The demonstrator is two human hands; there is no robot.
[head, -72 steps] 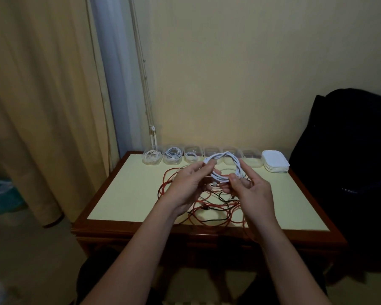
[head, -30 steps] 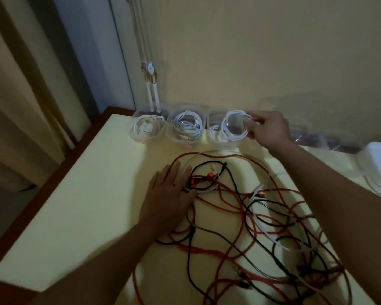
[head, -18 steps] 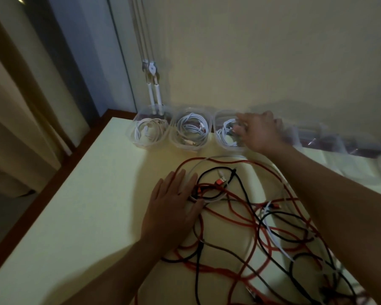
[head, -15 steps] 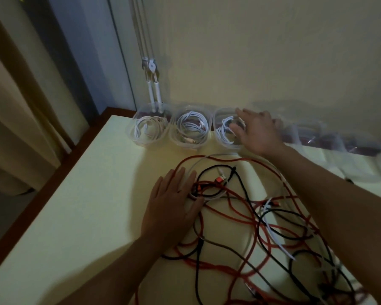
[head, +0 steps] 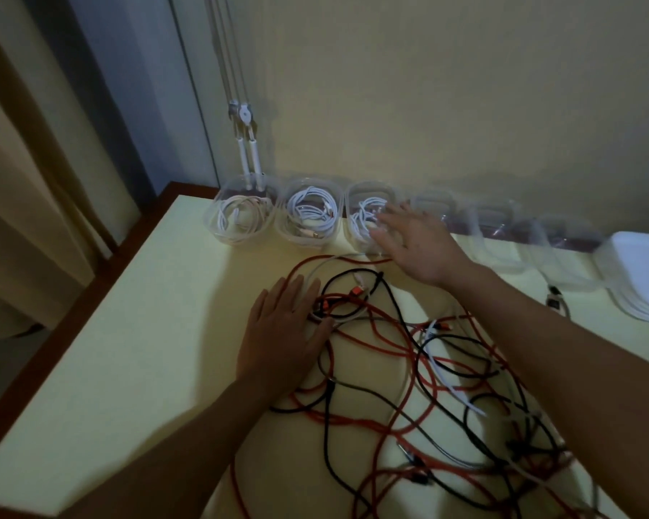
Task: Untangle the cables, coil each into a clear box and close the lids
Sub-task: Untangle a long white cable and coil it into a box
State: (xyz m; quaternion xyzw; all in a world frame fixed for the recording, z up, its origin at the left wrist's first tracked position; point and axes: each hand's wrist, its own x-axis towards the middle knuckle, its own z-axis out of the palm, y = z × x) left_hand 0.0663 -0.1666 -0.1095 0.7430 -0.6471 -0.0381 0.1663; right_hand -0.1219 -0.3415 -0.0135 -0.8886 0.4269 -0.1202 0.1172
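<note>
A tangle of red, black and white cables sprawls over the yellow tabletop. My left hand lies flat on the tangle's left edge, fingers straight. Along the wall stand several clear boxes. The first box, the second box and the third box each hold a coiled white cable. My right hand hovers with spread fingers over the third box's front right, holding nothing. Empty clear boxes continue to the right, blurred.
A stack of white lids sits at the back right. A small dark plug lies near it. Cords with white handles hang down the wall behind the first box. A curtain hangs at the left beyond the table's brown edge.
My right hand carried the coiled white cable to the third box, let it go inside and now draws back with open fingers. My left hand moved down flat onto the tangle and stays there.
</note>
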